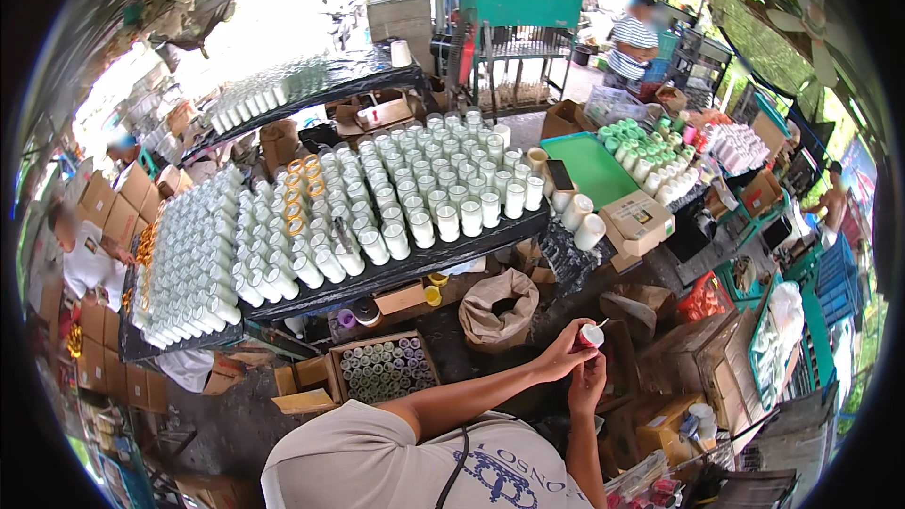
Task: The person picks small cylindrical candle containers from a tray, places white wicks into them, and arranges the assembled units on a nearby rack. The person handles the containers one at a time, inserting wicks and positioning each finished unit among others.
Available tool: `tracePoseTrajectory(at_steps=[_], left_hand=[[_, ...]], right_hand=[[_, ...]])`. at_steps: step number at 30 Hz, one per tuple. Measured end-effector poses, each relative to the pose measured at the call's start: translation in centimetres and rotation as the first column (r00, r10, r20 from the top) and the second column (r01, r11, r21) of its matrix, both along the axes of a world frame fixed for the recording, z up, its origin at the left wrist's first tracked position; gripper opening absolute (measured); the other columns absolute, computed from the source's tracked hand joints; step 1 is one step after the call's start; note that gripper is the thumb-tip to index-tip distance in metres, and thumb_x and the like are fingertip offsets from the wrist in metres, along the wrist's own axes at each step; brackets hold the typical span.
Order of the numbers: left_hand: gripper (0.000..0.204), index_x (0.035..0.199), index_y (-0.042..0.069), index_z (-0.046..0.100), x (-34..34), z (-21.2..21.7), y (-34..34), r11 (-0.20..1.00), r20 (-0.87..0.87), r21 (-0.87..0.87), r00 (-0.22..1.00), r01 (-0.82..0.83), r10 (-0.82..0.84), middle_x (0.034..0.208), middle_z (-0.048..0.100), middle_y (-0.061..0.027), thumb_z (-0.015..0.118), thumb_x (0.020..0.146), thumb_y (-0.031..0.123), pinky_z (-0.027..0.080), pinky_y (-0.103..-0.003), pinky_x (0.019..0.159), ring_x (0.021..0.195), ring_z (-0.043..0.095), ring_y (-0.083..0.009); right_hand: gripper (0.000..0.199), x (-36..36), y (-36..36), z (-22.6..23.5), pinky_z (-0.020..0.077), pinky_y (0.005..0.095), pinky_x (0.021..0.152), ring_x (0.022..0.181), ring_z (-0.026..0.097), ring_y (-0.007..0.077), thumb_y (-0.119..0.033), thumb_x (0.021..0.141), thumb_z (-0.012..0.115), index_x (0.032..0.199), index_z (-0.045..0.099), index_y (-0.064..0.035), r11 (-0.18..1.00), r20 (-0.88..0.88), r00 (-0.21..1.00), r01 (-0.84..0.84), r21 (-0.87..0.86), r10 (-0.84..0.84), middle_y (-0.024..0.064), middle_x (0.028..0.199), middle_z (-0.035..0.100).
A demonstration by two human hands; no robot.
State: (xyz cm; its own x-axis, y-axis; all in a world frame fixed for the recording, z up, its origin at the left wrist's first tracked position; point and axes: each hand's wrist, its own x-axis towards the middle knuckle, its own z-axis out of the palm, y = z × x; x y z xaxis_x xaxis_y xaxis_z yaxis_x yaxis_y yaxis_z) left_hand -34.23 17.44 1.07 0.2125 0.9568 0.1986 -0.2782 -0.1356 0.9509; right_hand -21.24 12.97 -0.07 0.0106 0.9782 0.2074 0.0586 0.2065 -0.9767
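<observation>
Both hands are closed around one small round candle [591, 335], white on top with a wick sticking up and a patch of red on its side. My left hand [558, 356] reaches across from the left and grips it near the top. From below, my right hand [586, 385] holds its lower part, and the fingers hide much of that side. To the left, a long table [396, 271] covered in black plastic bears rows of white candles in clear glasses [443, 174]. Several of the glasses have orange rims [295, 196].
A brown sack [500, 311] stands open below the table. Beside it is a carton of glass cups [388, 368]. On the right are a green tray [589, 170], a cardboard box [639, 222] and a wooden crate [693, 358]. Other people [633, 42] are farther away.
</observation>
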Motion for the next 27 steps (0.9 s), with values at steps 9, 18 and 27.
tracePoseTrajectory(at_steps=[9, 18, 27], left_hand=[[0.055, 0.148, 0.006, 0.041, -1.4, 0.8, -0.9, 0.997, -0.004, -0.078, 1.0, -0.012, 0.012, 0.129, 0.055, -0.0052, 0.071, 0.104, 0.018, 0.046, -0.029, 0.105, 0.122, 0.054, -0.0126], [0.047, 0.147, 0.008, 0.044, -1.2, 1.7, -2.2, 0.983, 0.109, -0.063, 0.978, -0.171, 0.178, 0.119, 0.059, -0.0019, 0.067, 0.107, 0.017, 0.051, -0.025, 0.09, 0.105, 0.059, -0.0087], [0.056, 0.141, 0.007, 0.052, -1.0, 2.9, -3.0, 0.971, -0.111, -0.019, 0.966, -0.238, 0.235, 0.119, 0.061, -0.0025, 0.082, 0.095, 0.018, 0.049, -0.028, 0.098, 0.111, 0.058, -0.0115]], right_hand=[[0.029, -0.3, 0.7, 0.0, 0.0554, 0.028, 0.079, 0.094, 0.066, 0.0124, -0.015, 0.101, 0.074, 0.121, 0.063, 0.0027, 0.989, -0.084, 0.987, -0.14, -0.047, 0.136, 0.009, 0.113, 0.071], [0.039, -0.4, 1.4, 0.5, 0.053, 0.0256, 0.076, 0.085, 0.061, 0.0083, -0.023, 0.094, 0.083, 0.115, 0.06, 0.0004, 0.993, -0.033, 0.994, -0.108, -0.05, 0.107, 0.0037, 0.101, 0.066], [0.054, 0.1, 1.3, -0.8, 0.053, 0.0273, 0.075, 0.086, 0.062, 0.0098, -0.035, 0.091, 0.087, 0.121, 0.057, -0.0011, 0.981, -0.063, 0.98, -0.191, -0.042, 0.189, 0.0044, 0.101, 0.066]])
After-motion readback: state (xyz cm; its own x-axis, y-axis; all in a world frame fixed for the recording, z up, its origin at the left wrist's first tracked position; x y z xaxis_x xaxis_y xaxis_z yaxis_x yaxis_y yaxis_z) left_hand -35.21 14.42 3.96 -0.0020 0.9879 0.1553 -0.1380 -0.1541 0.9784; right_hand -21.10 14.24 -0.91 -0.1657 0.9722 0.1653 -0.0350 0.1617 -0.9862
